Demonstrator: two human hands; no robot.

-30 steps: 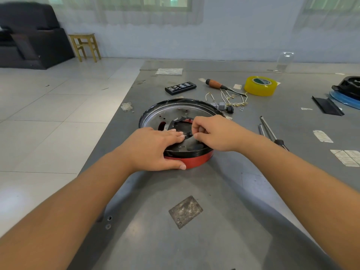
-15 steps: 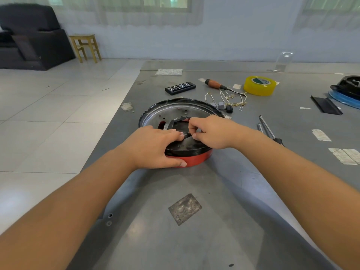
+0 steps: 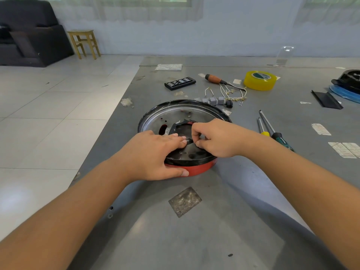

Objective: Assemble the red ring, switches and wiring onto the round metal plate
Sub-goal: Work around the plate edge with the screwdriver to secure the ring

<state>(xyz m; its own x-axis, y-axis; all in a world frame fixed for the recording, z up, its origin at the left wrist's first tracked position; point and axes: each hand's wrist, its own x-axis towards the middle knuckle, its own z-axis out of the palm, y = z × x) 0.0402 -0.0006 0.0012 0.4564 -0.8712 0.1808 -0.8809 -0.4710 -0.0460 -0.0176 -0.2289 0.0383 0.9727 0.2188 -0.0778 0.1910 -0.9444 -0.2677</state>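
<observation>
Round metal plate sits mid-table on the grey table, shiny inside, dark rim. Red ring shows at its 6 o'clock edge, with a black inner part lying on top of it. Left hand lies over the plate's 7 o'clock side, fingers straight and flat on the black part, thumb pressed along the red ring's outer wall. Right hand at the plate's 3 o'clock, fingers curled, thumb and forefinger pinching something small at the black part's middle; too small to tell what. Fingertips of both hands nearly meet there. Switches, grey blocks with loose white wiring, lie on the table just beyond the plate at 1 o'clock, apart from it. Further out at 12 to 1 o'clock: black bit case, wooden-handled screwdriver, yellow tape roll. Two screwdrivers lie at 3 o'clock, just beside the right wrist.
</observation>
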